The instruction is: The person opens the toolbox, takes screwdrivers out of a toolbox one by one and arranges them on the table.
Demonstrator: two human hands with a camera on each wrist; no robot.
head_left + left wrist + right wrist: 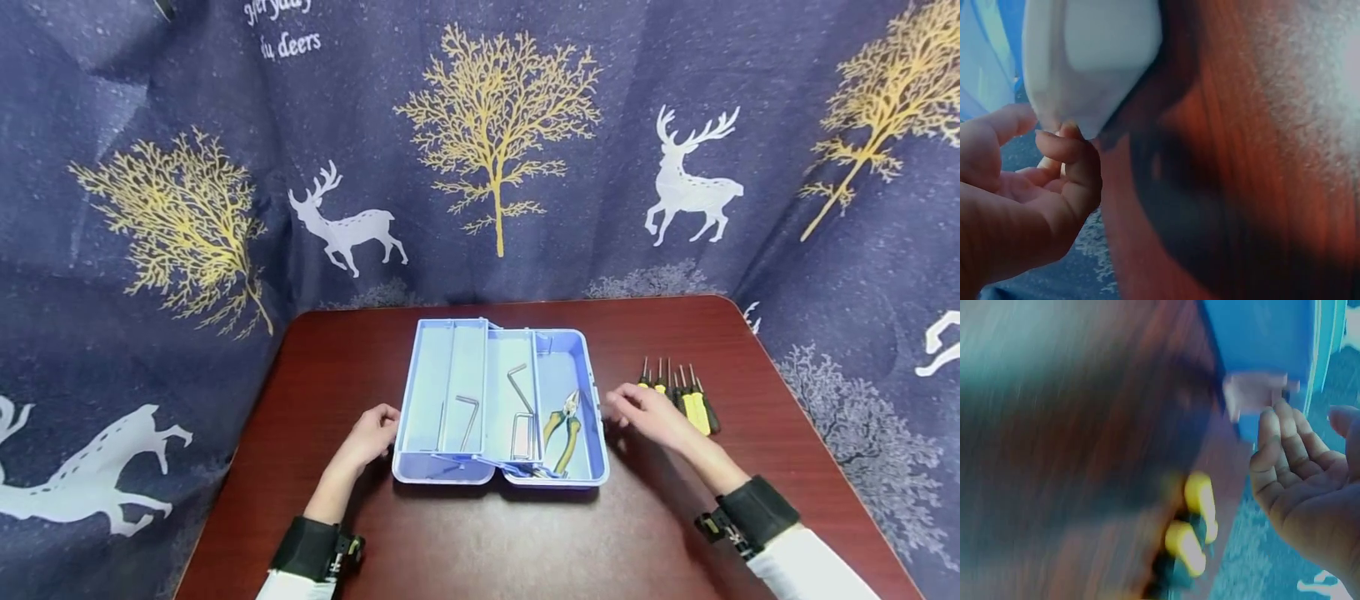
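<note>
A light blue toolbox (502, 400) stands unfolded on the table, its trays spread out to the left. Beside its left wall is my left hand (372, 435); in the left wrist view the thumb and curled fingers (1075, 147) pinch the box's lower corner. Near the right wall, my right hand (648, 414) has its fingers loosely bent, fingertips close by the latch (1254, 394) in the right wrist view. Pliers with green-yellow handles (567, 446) lie in the right compartment. Several L-shaped hex keys (517, 385) lie in the trays.
Several screwdrivers (696, 408) with yellow and black handles lie in a row right of the toolbox, close to my right hand. The dark red table (480, 542) ends at a patterned curtain (570, 275) behind.
</note>
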